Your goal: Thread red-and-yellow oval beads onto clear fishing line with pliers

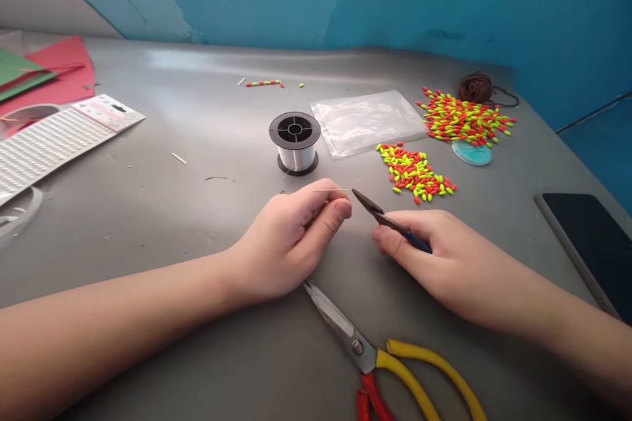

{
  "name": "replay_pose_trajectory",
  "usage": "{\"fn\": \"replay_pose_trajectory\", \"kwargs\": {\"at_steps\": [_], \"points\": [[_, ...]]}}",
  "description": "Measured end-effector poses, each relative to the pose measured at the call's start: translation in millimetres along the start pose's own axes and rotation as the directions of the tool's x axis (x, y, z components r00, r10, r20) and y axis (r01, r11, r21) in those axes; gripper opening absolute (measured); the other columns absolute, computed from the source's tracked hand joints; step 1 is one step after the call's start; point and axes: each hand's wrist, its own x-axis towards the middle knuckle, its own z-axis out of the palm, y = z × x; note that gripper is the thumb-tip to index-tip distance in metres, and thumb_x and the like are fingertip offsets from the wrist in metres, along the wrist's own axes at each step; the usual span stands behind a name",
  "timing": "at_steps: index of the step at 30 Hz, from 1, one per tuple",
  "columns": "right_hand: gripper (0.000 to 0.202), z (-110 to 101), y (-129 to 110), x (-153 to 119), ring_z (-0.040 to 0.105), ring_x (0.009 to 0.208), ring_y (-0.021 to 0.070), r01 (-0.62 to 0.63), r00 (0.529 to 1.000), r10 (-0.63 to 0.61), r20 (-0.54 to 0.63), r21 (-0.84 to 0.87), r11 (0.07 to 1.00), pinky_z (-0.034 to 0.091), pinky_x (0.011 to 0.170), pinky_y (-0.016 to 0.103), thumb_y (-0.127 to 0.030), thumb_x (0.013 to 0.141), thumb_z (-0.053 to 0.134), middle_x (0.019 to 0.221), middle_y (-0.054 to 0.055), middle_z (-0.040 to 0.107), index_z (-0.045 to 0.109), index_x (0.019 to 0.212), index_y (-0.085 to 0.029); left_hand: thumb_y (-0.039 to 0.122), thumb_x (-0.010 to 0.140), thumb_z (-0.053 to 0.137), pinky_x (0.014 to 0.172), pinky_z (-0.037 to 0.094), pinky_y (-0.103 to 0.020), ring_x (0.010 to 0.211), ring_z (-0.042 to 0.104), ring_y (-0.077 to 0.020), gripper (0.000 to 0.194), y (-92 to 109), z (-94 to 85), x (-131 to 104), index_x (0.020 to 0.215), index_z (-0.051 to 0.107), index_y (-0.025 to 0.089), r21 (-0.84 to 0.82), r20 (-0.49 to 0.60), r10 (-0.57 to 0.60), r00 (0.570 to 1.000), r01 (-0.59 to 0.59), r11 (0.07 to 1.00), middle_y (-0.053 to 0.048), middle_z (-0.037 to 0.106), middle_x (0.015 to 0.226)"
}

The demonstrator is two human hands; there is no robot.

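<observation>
1. Yellow and red coverings mark the handles of the scissors (356,346), nearest item; their blades point at the underside of the left hand (291,237), which could be nicked if lowered carelessly.
2. Left hand: thumb against forefinger, seemingly pinching a thin strand (342,190) (faint against the skin) at the scene's centre. A loose pinch might let it slip.
3. Right hand (434,250): wrapped round pliers (368,203), whose tip meets the strand's right end. Too hard a squeeze might kink or sever it; whether the jaws bite it cannot be told.
4. Near bead heap (415,174), beyond the pliers: loose and uncontained, so a sweep of the right hand could scatter it.
5. Spool (296,158), upright beyond the left hand: a snag might topple it.
6. Grey tabletop (237,368): smooth, softly reflective, flecked with scraps; beads would probably roll on it. At right, a transparent pouch (365,122) and, farther, a larger bead heap (464,118) beside brown cord (474,87).
7. Blue wall (395,0): patchy and scuffed, bounding the far side.
</observation>
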Motion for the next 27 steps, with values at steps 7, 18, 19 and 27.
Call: {"fn": "replay_pose_trajectory", "kwargs": {"at_steps": [7, 18, 19, 27], "points": [[0.048, -4, 0, 0, 0.042, 0.058, 0.0141, -0.041, 0.999, 0.043, -0.008, 0.154, 0.987, 0.031, 0.048, 0.028, -0.062, 0.101, 0.057, 0.065, -0.003, 0.047, 0.051, 0.074, -0.023, 0.036, 0.112, 0.046, 0.064, 0.043, -0.025, 0.071, 0.05, -0.0121, 0.028, 1, -0.4, 0, 0.095, 0.06, 0.02, -0.01, -0.003, -0.019, 1.0, 0.019, 1.0, 0.0, 0.057, 0.082], [0.042, 1, -2, -6, 0.059, 0.068, 0.0181, 0.045, 0.999, -0.046, -0.014, -0.072, 0.996, 0.032, 0.05, 0.031, -0.055, 0.105, 0.054, 0.074, 0.0, 0.065, 0.06, 0.078, -0.023, 0.042, 0.112, 0.047, 0.063, 0.043, -0.026, 0.071, 0.05, -0.0135, 0.029, 0, -1.7, -1, 0.097, 0.06, 0.02, -0.029, -0.022, -0.065, 0.998, 0.064, 0.998, -0.001, 0.058, 0.082], [0.043, 1, -2, -6, 0.058, 0.069, 0.0178, 0.036, 0.999, -0.036, -0.002, -0.077, 0.996, 0.032, 0.05, 0.031, -0.056, 0.105, 0.053, 0.075, -0.001, 0.065, 0.059, 0.078, -0.024, 0.042, 0.112, 0.047, 0.064, 0.044, -0.026, 0.072, 0.05, -0.0136, 0.029, 0, -1.7, -1, 0.098, 0.06, 0.02, -0.033, -0.023, -0.064, 0.998, 0.064, 0.997, -0.001, 0.058, 0.083], [0.034, 2, -4, -12, 0.058, 0.058, 0.0173, 0.084, 0.996, -0.083, 0.012, -0.209, 0.974, 0.033, 0.048, 0.032, -0.049, 0.103, 0.056, 0.071, -0.001, 0.067, 0.057, 0.078, -0.026, 0.033, 0.11, 0.05, 0.057, 0.038, -0.026, 0.061, 0.042, -0.0106, 0.026, 6, -3.3, 0, 0.092, 0.061, 0.019, -0.093, -0.136, -0.09, 0.987, 0.078, 0.993, 0.004, 0.048, 0.07]]}}
